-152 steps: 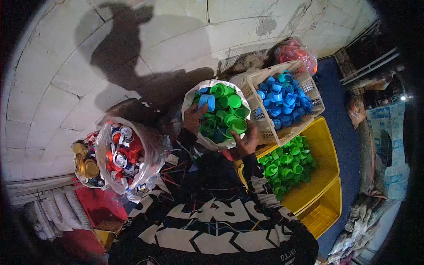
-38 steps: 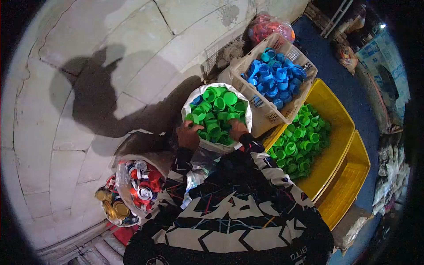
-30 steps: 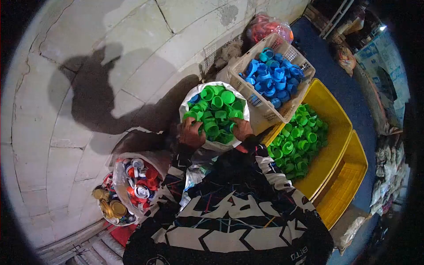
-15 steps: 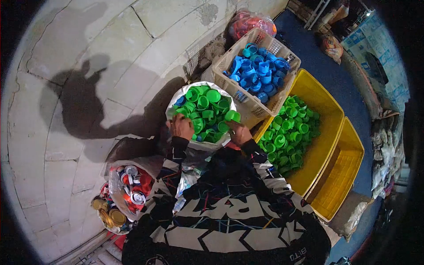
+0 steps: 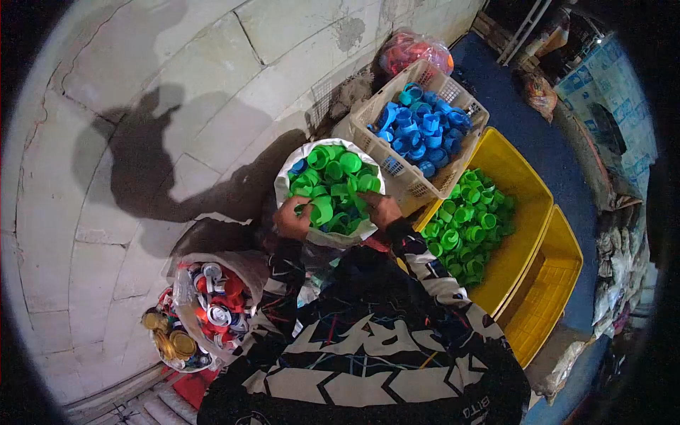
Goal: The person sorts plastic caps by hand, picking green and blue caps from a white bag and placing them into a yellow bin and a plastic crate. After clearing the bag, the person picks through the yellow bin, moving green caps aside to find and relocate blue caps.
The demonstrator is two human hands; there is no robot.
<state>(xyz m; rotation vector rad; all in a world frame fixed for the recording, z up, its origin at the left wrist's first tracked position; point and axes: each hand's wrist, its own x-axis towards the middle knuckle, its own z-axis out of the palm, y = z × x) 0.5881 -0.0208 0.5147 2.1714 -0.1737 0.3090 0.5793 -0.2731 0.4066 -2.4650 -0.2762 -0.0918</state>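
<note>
A white sack (image 5: 282, 185) stands in front of me, its rim rolled open, full of green plastic caps (image 5: 333, 170). A blue cap (image 5: 298, 166) shows at its left side. My left hand (image 5: 292, 218) is at the sack's near left rim, fingers curled against a large green cap (image 5: 321, 210). Over the right rim reaches my right hand (image 5: 383, 210), its fingertips in among the green caps. Those fingertips are partly hidden, so I cannot make out whether they grip one.
A beige crate (image 5: 446, 183) of blue caps (image 5: 428, 127) stands behind the sack. To the right are a yellow bin (image 5: 523, 191) with green caps and another yellow bin (image 5: 549, 283). Bags of mixed lids (image 5: 219, 304) sit at the lower left, beside a block wall (image 5: 92, 191).
My right hand has moved from a green cap at the right rim into the sack's caps. My left hand now has its fingers at a large green cap. The view has shifted slightly.
</note>
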